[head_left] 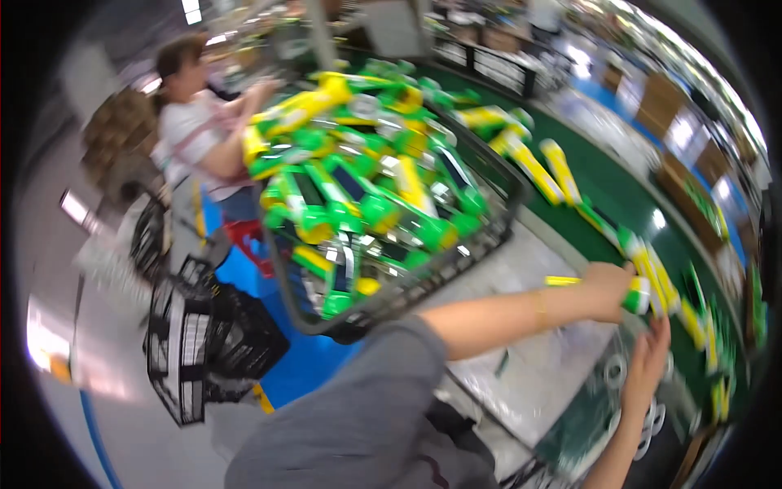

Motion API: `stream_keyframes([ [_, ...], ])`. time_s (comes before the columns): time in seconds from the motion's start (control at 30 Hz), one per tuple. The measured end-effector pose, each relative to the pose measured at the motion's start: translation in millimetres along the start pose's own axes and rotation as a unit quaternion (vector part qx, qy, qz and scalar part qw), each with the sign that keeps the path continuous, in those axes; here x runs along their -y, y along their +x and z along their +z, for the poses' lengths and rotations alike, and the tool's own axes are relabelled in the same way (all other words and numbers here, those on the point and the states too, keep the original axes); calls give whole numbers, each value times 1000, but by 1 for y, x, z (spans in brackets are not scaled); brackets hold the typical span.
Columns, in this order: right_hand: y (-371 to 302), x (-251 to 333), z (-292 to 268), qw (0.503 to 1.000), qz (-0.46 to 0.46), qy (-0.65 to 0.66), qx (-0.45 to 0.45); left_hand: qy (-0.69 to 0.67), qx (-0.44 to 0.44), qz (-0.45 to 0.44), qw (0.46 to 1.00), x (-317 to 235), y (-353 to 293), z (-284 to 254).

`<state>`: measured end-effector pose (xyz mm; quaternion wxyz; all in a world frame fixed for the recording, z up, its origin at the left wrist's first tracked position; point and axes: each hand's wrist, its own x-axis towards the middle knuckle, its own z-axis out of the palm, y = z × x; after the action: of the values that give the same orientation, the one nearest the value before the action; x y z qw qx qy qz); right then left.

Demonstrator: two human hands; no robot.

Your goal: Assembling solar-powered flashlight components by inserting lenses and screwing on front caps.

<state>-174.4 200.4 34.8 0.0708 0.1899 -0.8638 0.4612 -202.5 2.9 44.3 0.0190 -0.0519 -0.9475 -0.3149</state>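
Note:
My left hand (607, 291) is closed round a yellow and green flashlight-shaped tube. Its yellow end (562, 281) sticks out on one side of the fist and its green and white end (638, 295) on the other. Just below that end is my right hand (648, 350), fingers stretched out and nothing visible in it; blur hides whether it touches the tube. Beyond both hands, similar yellow and green tubes (658, 273) lie in a loose row along a green conveyor belt (599, 183). More tubes (350, 175) are heaped in a dark plastic crate (391, 297) to the left.
A pale worktop (529, 363) lies under my left arm, with several white rings (615, 371) near my right forearm. Black crates (191, 350) stand on the floor at left. A co-worker (195, 122) reaches toward the heap from behind the crate. Cardboard boxes (661, 102) stand across the belt.

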Motion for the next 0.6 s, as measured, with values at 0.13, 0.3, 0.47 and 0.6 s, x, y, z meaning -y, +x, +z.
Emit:
stream_keyframes([
  [0.13, -25, -32, 18, 993, 83, 0, 86, 205, -126, -29, 970, 75, 97, 6],
  [0.3, -64, -64, 50, 996, -67, -32, 49, 330, -224, 23, 917, 66, 103, -38],
  [0.47, -74, -45, 74, 956, -234, -140, 110, 339, 53, 89, 935, 24, -48, -148],
  [0.6, -82, -44, 72, 962, -205, -133, 125, 343, -155, -58, 925, 96, -168, -207],
])
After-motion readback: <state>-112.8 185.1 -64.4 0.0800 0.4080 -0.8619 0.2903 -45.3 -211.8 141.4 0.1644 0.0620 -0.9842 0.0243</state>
